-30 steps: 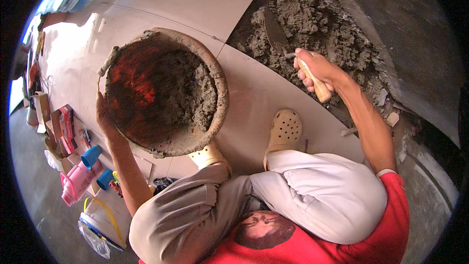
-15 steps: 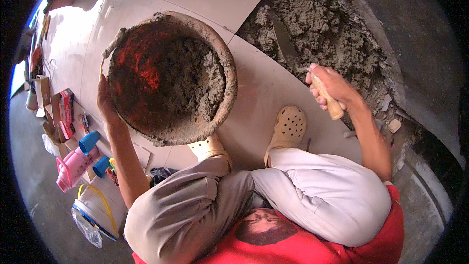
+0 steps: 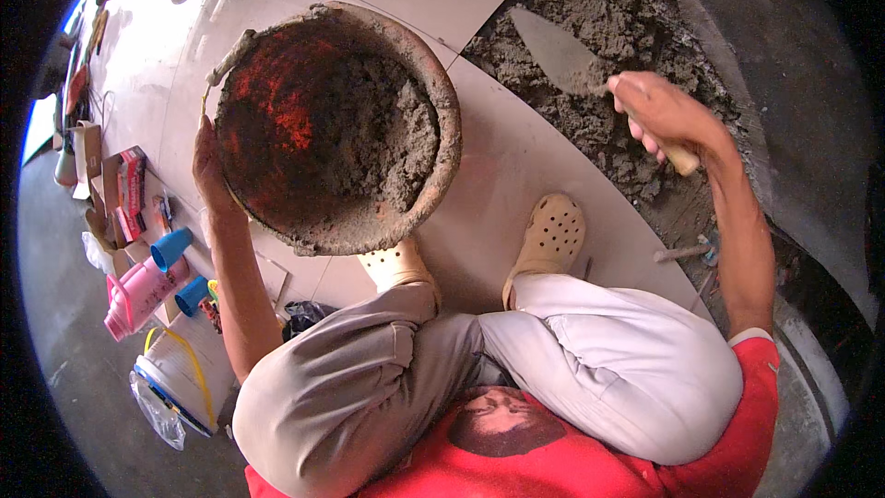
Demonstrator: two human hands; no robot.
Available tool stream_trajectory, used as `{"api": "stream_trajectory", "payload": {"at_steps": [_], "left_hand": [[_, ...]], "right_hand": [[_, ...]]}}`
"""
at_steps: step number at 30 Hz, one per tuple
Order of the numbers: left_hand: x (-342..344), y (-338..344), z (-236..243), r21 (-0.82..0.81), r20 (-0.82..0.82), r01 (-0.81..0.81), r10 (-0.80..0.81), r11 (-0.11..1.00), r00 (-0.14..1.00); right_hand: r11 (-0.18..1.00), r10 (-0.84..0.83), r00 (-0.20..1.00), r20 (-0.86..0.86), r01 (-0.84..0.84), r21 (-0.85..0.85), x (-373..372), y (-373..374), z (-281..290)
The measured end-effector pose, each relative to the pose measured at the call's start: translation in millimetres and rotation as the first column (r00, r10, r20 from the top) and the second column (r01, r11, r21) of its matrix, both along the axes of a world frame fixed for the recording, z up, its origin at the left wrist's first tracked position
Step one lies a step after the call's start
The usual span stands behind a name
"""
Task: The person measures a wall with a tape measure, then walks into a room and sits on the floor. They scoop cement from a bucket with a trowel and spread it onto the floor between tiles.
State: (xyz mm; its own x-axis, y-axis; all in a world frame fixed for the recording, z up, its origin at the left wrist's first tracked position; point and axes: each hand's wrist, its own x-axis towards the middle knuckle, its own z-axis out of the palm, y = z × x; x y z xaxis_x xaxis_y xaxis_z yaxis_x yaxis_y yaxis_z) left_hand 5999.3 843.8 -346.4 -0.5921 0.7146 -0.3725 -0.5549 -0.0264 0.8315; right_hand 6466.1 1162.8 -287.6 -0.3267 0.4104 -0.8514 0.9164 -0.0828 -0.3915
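Note:
My left hand (image 3: 210, 166) is closed on the left edge of a round, mortar-crusted tub (image 3: 449, 134), by its wire handle. The tub is tipped toward me, reddish inside, with grey mortar (image 3: 401, 134) heaped on its right side. To the right, my right hand (image 3: 659, 111) is wrapped round the wooden handle of a pointed trowel (image 3: 556, 53). The blade points to the far left, its broad face showing, over the rough bed of mortar (image 3: 590, 5) beside the tiles. Whether the blade touches the mortar, I cannot tell.
Large pale tiles (image 3: 516, 152) border the mortar bed. At left are a pink jug (image 3: 143, 295), blue cups (image 3: 171, 249), a red box (image 3: 131, 192) and a white bucket (image 3: 180, 378) with a yellow handle. A short stick-like tool (image 3: 680, 254) lies near my right forearm.
My right hand has moved farther away and to the right with the trowel, whose blade has turned to show its broad face. The tub sits slightly higher and farther right in view.

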Motion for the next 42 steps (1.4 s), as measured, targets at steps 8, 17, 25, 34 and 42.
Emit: {"api": "stream_trajectory", "payload": {"at_steps": [8, 17, 25, 34, 42], "left_hand": [[-1, 3, 2, 0.014, -0.008, 0.042, -0.042, 0.999, 0.999], [-4, 2, -1, -0.029, 0.024, -0.018, 0.018, 0.999, 1.000], [-8, 1, -2, 0.035, 0.086, 0.059, -0.062, 0.998, 0.994], [2, 4, 4, 0.042, 0.054, 0.092, -0.094, 0.995, 0.994], [1, 1, 2, 0.089, -0.019, 0.095, -0.093, 0.992, 0.995]], "right_hand": [[0.986, 0.113, 0.993, 0.026, -0.108, -0.124, -14, -2, -38], [0.575, 0.708, 0.698, 0.112, -0.661, 0.483, -37, 4, -19], [0.463, 0.782, 0.589, 0.202, -0.767, 0.444, -48, 15, -5], [0.415, 0.775, 0.586, 0.237, -0.754, 0.509, -60, 15, -13], [0.438, 0.801, 0.564, 0.200, -0.780, 0.448, -53, 26, -7]]}}
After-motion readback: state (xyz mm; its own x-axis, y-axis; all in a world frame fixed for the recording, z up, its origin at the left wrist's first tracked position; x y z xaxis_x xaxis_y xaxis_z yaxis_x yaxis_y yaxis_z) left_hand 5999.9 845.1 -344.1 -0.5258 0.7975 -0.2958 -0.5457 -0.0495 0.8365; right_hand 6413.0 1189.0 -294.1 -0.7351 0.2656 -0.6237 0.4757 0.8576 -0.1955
